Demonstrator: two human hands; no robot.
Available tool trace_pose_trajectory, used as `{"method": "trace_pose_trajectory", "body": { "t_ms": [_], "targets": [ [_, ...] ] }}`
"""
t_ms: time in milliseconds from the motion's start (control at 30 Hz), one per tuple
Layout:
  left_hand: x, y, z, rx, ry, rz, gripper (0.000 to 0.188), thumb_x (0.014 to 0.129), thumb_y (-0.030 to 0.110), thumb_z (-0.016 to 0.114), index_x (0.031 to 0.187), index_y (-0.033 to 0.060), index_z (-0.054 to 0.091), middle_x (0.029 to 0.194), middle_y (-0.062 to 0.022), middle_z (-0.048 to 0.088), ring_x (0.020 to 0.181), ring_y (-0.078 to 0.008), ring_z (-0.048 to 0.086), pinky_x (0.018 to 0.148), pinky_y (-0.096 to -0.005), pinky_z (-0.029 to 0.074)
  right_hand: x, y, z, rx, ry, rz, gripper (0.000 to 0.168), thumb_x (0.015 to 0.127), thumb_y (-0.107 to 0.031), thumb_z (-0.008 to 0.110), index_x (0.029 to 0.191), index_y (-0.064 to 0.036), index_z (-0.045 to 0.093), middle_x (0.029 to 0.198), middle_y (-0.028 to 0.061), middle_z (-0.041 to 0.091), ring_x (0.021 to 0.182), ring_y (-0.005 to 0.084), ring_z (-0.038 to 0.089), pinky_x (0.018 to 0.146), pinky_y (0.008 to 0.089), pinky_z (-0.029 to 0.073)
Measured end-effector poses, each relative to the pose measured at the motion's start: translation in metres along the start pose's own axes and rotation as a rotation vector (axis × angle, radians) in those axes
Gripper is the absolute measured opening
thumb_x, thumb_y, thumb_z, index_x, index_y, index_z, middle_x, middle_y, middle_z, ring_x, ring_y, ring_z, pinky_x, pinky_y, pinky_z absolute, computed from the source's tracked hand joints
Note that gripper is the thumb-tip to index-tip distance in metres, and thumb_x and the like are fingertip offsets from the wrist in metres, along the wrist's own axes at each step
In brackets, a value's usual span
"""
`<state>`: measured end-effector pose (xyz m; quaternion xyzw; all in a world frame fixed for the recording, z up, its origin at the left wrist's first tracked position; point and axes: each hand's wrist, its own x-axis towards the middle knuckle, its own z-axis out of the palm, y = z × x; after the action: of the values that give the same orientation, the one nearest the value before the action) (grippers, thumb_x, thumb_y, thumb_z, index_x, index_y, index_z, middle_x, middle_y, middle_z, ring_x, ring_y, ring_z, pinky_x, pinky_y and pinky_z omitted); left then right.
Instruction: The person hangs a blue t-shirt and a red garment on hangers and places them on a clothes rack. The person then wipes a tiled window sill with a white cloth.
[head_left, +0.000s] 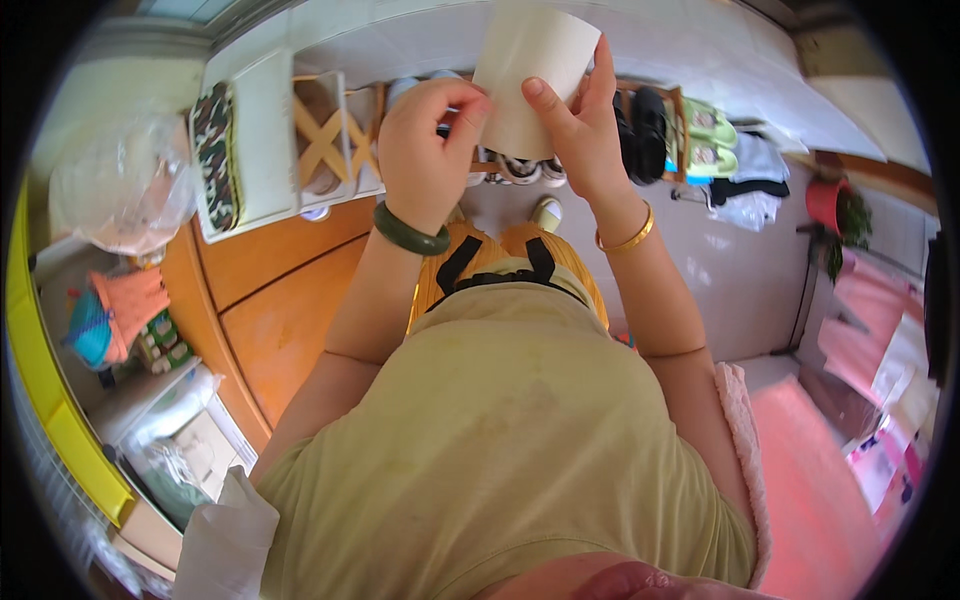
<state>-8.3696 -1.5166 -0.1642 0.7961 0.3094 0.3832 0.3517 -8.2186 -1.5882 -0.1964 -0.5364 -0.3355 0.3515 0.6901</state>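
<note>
A wide cream-white roll (531, 56), perhaps of paper or tape, is held up in front of me at the top of the view. My right hand (589, 124), with a gold bangle at the wrist, grips it from the right. Its thumb lies across the roll's face and the fingers go behind the right edge. My left hand (427, 135), wearing a dark green bangle, is at the roll's left edge. Thumb and forefinger are pinched together there against the roll's side; whether they grip a loose edge cannot be made out.
Beyond my hands, a shoe rack (681, 127) with black shoes (646, 135) and green slippers (709, 127) lines the wall. A white folding stool or panel (262, 139) and orange wooden boards (292, 270) stand left. Right are a potted plant (829, 206) and a pink cover (802, 480).
</note>
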Motion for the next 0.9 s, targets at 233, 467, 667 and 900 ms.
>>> {"method": "trace_pose_trajectory", "body": {
  "t_ms": [233,467,667,900],
  "targets": [
    [0.003,0.042,0.056,-0.079,-0.314,0.097,0.023,0.081,0.016,0.080,0.092,0.0006,0.066,0.093,-0.0081,0.065,0.073,-0.0176,0.064,0.063,-0.0285,0.055,-0.047,-0.012,-0.076,0.142,0.209,0.052,0.086,0.087,-0.025,0.077,0.151,-0.003,0.024,0.120,0.0150,0.061,0.107,0.0211,0.064,0.086,0.0336,0.056],
    [-0.002,0.039,0.057,-0.265,-0.572,0.099,0.014,0.087,0.009,0.070,0.096,-0.0012,0.066,0.095,-0.0067,0.065,0.076,-0.0152,0.064,0.066,-0.0263,0.055,-0.091,-0.008,-0.083,0.094,0.345,0.031,0.089,0.087,-0.026,0.075,0.154,-0.004,0.020,0.127,0.0144,0.059,0.113,0.0229,0.061,0.094,0.0367,0.052],
    [0.002,0.019,-0.002,-1.078,-0.652,-0.766,0.034,0.096,0.024,0.052,0.119,-0.0003,0.060,0.110,-0.0073,0.068,0.095,-0.0190,0.066,0.083,-0.0329,0.054,-0.135,0.022,-0.073,1.076,0.088,0.182,0.064,0.094,-0.039,0.054,0.151,-0.014,0.038,0.138,0.0072,0.055,0.123,0.0260,0.056,0.098,0.0431,0.050],
    [0.023,-0.044,-0.083,-1.821,-0.866,-0.672,0.055,0.096,0.038,0.046,0.140,0.0045,0.050,0.137,-0.0107,0.058,0.127,-0.0299,0.055,0.110,-0.0496,0.039,-0.166,0.069,-0.029,1.418,0.020,0.019,0.089,0.086,-0.073,0.053,0.150,-0.012,0.041,0.149,0.0107,0.049,0.134,0.0321,0.048,0.110,0.0517,0.040]
  ]
}}
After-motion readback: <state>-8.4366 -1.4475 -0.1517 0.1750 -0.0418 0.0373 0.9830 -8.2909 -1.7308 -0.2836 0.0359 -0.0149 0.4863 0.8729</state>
